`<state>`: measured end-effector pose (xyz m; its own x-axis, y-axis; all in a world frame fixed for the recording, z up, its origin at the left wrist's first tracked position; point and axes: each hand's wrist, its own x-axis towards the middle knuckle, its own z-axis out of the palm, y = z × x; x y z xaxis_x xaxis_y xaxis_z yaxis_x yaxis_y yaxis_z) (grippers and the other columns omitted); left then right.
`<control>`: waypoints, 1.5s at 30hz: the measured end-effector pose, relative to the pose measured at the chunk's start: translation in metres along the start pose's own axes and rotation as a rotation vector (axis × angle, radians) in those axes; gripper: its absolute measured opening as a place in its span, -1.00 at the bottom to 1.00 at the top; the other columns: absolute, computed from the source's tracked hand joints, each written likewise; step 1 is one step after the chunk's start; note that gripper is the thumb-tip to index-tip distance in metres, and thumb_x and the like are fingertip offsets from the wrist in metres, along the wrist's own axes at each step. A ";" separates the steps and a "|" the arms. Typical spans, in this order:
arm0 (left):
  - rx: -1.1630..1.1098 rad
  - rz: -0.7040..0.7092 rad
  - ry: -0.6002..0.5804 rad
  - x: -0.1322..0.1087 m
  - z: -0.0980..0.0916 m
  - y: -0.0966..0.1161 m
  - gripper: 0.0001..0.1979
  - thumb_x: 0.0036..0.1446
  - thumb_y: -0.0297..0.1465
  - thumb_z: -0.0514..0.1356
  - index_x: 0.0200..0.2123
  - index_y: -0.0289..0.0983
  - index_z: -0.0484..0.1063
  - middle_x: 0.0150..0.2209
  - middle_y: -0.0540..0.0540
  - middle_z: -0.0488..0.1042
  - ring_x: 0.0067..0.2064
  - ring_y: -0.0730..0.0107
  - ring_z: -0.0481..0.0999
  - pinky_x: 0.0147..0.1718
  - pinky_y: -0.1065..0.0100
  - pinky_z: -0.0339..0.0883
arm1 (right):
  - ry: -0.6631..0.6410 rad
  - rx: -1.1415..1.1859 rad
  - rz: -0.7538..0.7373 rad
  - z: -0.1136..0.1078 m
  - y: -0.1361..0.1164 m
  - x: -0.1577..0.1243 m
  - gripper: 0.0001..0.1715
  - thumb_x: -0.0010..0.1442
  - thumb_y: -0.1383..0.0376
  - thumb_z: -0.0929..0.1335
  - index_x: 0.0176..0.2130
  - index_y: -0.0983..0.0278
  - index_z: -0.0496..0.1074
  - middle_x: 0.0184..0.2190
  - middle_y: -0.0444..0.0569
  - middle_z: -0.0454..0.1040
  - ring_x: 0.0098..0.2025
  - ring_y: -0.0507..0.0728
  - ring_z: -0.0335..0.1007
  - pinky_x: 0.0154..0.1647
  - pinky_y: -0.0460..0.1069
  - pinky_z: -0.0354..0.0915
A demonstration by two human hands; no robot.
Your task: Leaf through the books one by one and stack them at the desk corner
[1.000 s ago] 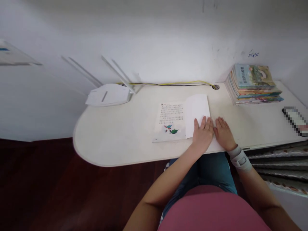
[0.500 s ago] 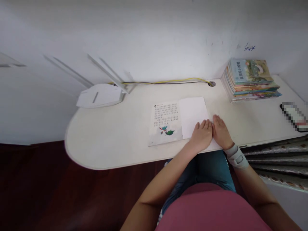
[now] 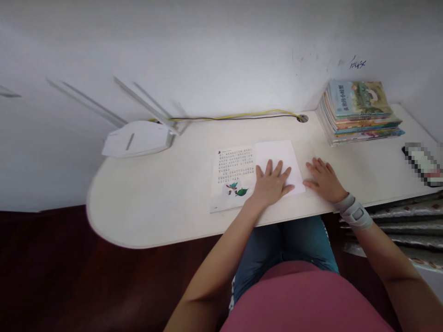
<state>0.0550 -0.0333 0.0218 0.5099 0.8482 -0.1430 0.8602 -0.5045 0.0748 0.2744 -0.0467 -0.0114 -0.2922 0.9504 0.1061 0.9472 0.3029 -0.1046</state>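
An open booklet (image 3: 235, 166) lies on the white desk. Its left page carries printed text and a small picture of a winged insect and a green leaf. The right side is a blank white page (image 3: 275, 152). My left hand (image 3: 272, 183) rests flat on that page with its fingers spread, covering the lower part. Just past the page's right edge, my right hand (image 3: 324, 180) lies on the desk, fingers apart and holding nothing. A grey wrist wrap (image 3: 356, 211) is around my right wrist.
A white router (image 3: 138, 138) with raised antennas stands at the back left. Yellow and black cables (image 3: 235, 116) run along the wall to a desk hole (image 3: 302, 118). A stack of picture books (image 3: 362, 110) sits at the back right, with a blurred-out phone-like object (image 3: 424, 163) nearby.
My hands were together at the blank page's lower right edge. The left has slid left onto the page and spread its fingers; the right has moved slightly right, fingers now apart.
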 end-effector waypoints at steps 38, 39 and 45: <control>-0.008 -0.053 0.024 -0.008 0.014 0.027 -0.30 0.27 0.01 -0.15 0.36 -0.21 -0.08 0.38 -0.24 -0.09 0.36 -0.29 -0.16 0.16 -0.43 -0.19 | 0.075 -0.033 0.016 0.003 -0.010 -0.001 -0.29 0.35 0.02 0.08 0.23 0.46 0.21 0.29 0.32 0.13 0.33 0.35 0.01 0.28 0.29 -0.04; -0.009 -0.046 0.019 -0.008 0.013 0.027 -0.28 0.27 0.01 -0.16 0.37 -0.24 -0.10 0.38 -0.26 -0.09 0.37 -0.27 -0.16 0.16 -0.42 -0.19 | 0.073 -0.032 0.013 0.003 -0.010 -0.001 -0.28 0.35 0.01 0.08 0.23 0.46 0.21 0.29 0.33 0.12 0.33 0.36 0.00 0.28 0.29 -0.04; 0.013 -0.009 0.012 -0.007 0.011 0.024 -0.30 0.28 0.01 -0.17 0.35 -0.25 -0.05 0.38 -0.23 -0.08 0.38 -0.17 -0.15 0.20 -0.36 -0.20 | 0.055 -0.033 0.005 0.001 -0.010 -0.001 -0.28 0.35 0.01 0.08 0.24 0.46 0.20 0.29 0.33 0.12 0.33 0.35 0.00 0.28 0.29 -0.05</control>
<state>0.0716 -0.0534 0.0141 0.5020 0.8548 -0.1319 0.8648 -0.4985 0.0603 0.2653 -0.0506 -0.0112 -0.2803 0.9464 0.1602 0.9529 0.2945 -0.0727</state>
